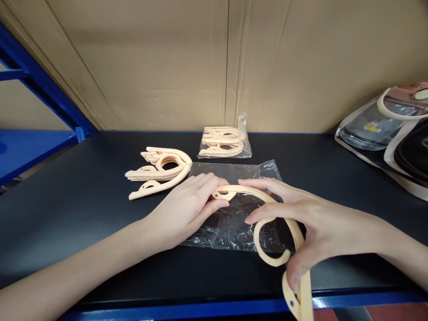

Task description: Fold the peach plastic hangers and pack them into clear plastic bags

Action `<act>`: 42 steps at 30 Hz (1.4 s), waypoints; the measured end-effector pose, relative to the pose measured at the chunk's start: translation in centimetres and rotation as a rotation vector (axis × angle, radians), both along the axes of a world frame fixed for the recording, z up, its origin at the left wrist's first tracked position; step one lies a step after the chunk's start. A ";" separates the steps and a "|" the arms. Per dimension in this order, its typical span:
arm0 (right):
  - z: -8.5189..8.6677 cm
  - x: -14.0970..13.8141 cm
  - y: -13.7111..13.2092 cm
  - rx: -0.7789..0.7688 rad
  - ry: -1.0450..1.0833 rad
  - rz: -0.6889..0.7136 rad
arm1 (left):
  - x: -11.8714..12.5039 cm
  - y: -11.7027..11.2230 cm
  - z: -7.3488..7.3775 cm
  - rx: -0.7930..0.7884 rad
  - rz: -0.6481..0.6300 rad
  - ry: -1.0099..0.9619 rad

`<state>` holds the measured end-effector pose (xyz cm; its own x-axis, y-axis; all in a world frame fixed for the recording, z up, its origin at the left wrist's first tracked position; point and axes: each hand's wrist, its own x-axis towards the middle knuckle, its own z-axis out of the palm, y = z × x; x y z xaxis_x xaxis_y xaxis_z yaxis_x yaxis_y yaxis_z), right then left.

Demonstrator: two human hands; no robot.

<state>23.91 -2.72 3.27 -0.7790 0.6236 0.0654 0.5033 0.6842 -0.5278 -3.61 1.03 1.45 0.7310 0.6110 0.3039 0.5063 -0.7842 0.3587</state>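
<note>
Black and matte, the shelf top (83, 209) lies before me with a blue metal edge (200, 308) along its near side. Nearest to me, my right hand (321, 227) grasps a peach plastic hanger (267, 203): the thumb presses on its lower part near the shelf edge, and the index finger lies over the round hook. The lowest piece of the hanger is cut off by the bottom border, so I cannot see its end. My left hand (187, 207) pinches the other tip of the hanger between thumb and fingers. The hanger rests over an empty clear plastic bag (230, 227), which lies flat and wrinkled on the shelf; my hands hide part of it.

Further away, to the left, a loose pile of the same hangers (160, 171) lies on the shelf, just beside the bag's corner. How many there are I cannot count. Behind the bag, a small filled bag of hangers (224, 142) stands near the cardboard wall (214, 62). At the far right some packed glass dishes (388, 125) are partly cut off by the border. At the left, a blue rack frame (36, 89) runs diagonal.
</note>
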 end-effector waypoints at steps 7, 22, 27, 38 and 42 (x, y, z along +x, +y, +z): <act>0.5 0.6 0.3 -0.135 0.105 0.045 | -0.1 0.6 0.4 -0.254 -0.019 -0.004; -1.7 -1.7 -0.4 0.369 0.148 -0.288 | 0.6 -0.9 0.6 -0.226 -0.017 0.010; -1.7 -2.0 -0.5 0.516 0.085 -0.261 | 0.6 -1.1 0.2 -0.065 -0.008 0.045; -1.9 -2.6 -0.8 0.723 -0.045 -0.167 | 1.3 -1.3 1.2 -0.759 0.016 -0.281; -2.0 -2.9 -1.0 0.741 -0.058 -0.158 | 1.5 -1.1 1.1 -1.015 0.032 -0.395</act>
